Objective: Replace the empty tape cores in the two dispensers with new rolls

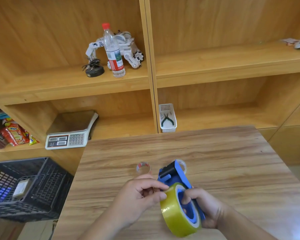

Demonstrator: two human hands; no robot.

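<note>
A blue tape dispenser (175, 175) with a black roller is held over the wooden table (215, 153). A full yellow tape roll (173, 213) sits on its blue hub. My right hand (203, 207) grips the dispenser at the hub, fingers through the roll's centre. My left hand (142, 194) pinches the top edge of the yellow roll with thumb and forefinger. An empty clear tape core (143, 168) lies on the table beyond my left hand. Another clear core or roll (183, 164) peeks out behind the dispenser's head.
A black plastic crate (28, 187) stands left of the table. Shelves behind hold a scale (71, 132), a white basket with pliers (167, 118), a water bottle (113, 52), a toy robot (128, 47) and snack packs (14, 134).
</note>
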